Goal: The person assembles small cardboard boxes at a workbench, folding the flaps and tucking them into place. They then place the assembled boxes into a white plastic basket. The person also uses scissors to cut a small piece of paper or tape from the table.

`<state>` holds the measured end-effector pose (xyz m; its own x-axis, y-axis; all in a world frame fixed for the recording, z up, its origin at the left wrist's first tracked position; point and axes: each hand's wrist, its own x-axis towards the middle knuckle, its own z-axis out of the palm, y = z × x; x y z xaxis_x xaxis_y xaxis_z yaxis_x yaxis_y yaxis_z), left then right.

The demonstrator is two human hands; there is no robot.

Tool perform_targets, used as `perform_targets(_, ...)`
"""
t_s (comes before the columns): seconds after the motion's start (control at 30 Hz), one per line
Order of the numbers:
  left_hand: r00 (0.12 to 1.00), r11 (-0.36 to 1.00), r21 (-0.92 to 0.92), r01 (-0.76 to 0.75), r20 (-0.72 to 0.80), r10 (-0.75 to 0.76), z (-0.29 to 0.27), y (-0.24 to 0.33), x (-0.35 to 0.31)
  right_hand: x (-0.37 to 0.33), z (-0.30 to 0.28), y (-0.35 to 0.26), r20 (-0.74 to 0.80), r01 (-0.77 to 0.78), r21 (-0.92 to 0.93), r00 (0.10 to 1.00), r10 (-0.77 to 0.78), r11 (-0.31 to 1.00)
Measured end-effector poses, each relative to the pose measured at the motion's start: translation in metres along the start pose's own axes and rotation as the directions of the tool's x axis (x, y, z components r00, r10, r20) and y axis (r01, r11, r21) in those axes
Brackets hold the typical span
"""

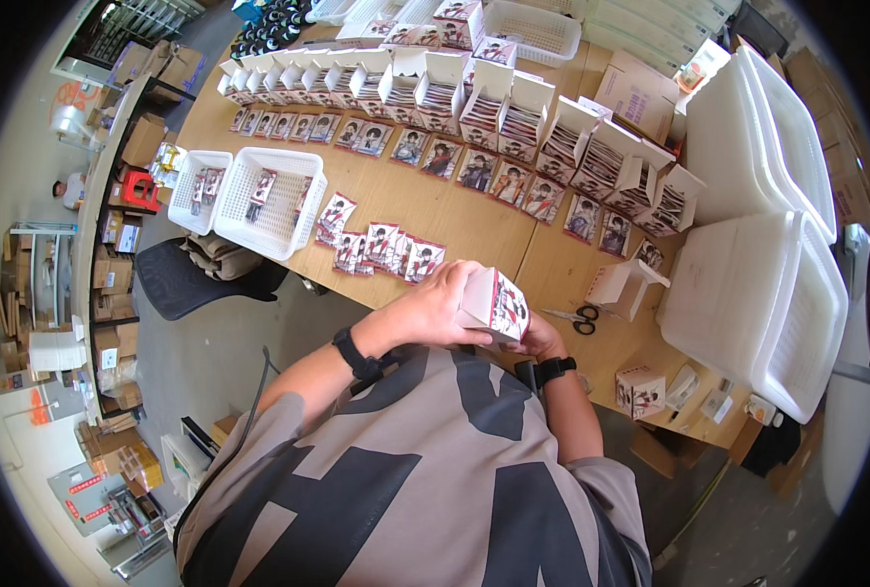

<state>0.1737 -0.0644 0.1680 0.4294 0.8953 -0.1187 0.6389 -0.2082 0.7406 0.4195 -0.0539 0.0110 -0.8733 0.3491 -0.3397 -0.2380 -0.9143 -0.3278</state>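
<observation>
Well, your table (474,215) has white tubs (728,293) blocking its right end and open boxes (438,106) lined across the far side. Near your chest, both hands hold a white box (510,308): left hand (443,305) around its left side, right hand (542,338) at its right, partly hidden; its long axis is unclear. Scissors (584,320) lie to its right, packets (381,245) leftward beyond.

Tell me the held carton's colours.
White, with red and black in its printed artwork; the carton shows best in the head view.

two wristbands (357,355), one held box (498,303), one scissors (584,319)
</observation>
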Motion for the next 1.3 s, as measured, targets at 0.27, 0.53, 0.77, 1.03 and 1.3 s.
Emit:
perform_targets(0.27,0.991,0.988,0.075,-0.135,0.026,0.133,-0.01,-0.004,0.001,0.005,0.015,-0.011,0.074,0.077,0.11,0.994,-0.086,0.991)
perform_targets(0.53,0.98,0.976,-0.082,-0.2,-0.039,0.197,-0.005,-0.018,0.008,0.006,0.015,-0.013,0.005,0.162,0.07,0.987,-0.163,0.984)
perform_targets(0.77,0.981,0.974,-0.116,-0.192,-0.062,0.186,0.001,-0.019,0.006,0.0,0.009,-0.012,-0.078,0.125,0.033,0.989,-0.123,0.992)
perform_targets(1.03,0.98,0.98,-0.07,-0.186,-0.079,0.18,-0.001,-0.02,0.001,0.005,-0.005,-0.002,-0.054,0.141,0.014,0.989,-0.14,0.99)
perform_targets(1.3,0.984,0.988,-0.038,-0.151,-0.105,0.146,-0.002,-0.032,0.013,0.01,-0.012,-0.008,-0.135,0.097,0.039,0.987,-0.091,0.995)
